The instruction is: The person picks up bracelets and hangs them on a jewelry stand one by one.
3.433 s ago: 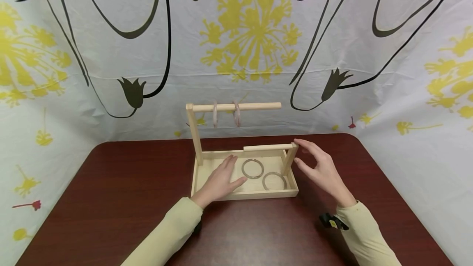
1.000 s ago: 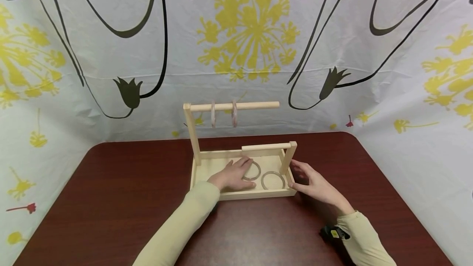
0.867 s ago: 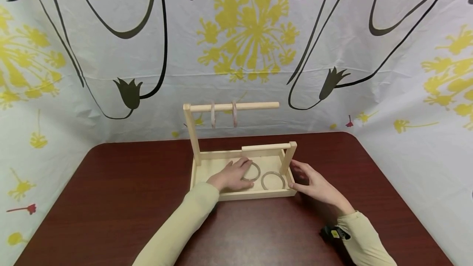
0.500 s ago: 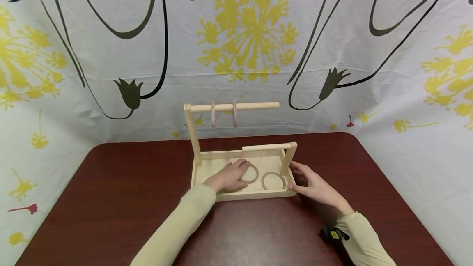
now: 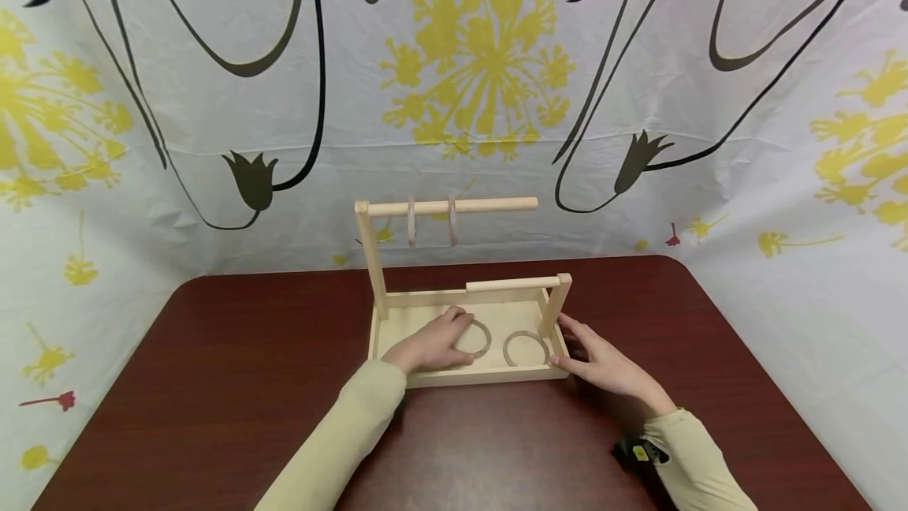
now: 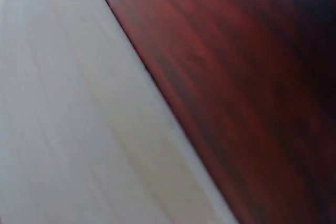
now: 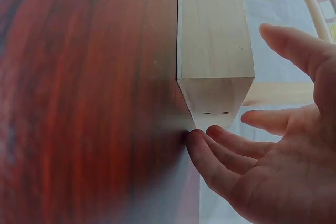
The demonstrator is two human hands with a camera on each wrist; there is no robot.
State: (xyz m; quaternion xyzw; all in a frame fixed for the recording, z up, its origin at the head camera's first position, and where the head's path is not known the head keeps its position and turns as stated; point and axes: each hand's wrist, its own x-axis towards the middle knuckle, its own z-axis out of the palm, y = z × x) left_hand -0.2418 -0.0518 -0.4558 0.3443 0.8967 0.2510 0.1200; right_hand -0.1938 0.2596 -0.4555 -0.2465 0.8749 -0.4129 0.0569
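Left hand at ring inside tray; right hand at tray's end

Head view: A pale wooden tray point(image 5: 489, 376) sits on the dark red surface point(image 5: 248, 385). The left hand point(image 5: 434, 343) reaches in over the near wall, palm down, its thumb spread from its fingers across the left ring point(image 5: 489, 337), which lies in the tray. Whether it grips the ring or merely rests on it cannot be determined. The right ring point(image 5: 506, 349) lies near the foot of the short post point(image 5: 556, 307). Two hanging rings point(image 5: 452, 221) encircle the upper bar point(image 5: 500, 204), spaced apart and evidently supported by it. The right hand point(image 5: 610, 365) is at the tray's right end, thumb by the near corner, judged to be steadying it.

Left wrist view: Blurred; pale wood beside the surface. No hand shows.

Right wrist view: The right hand is spread wide, fingers loosely bent, thumb well apart, gripping nothing. Fingertips stand at the tray's end wall; contact is unconfirmed.
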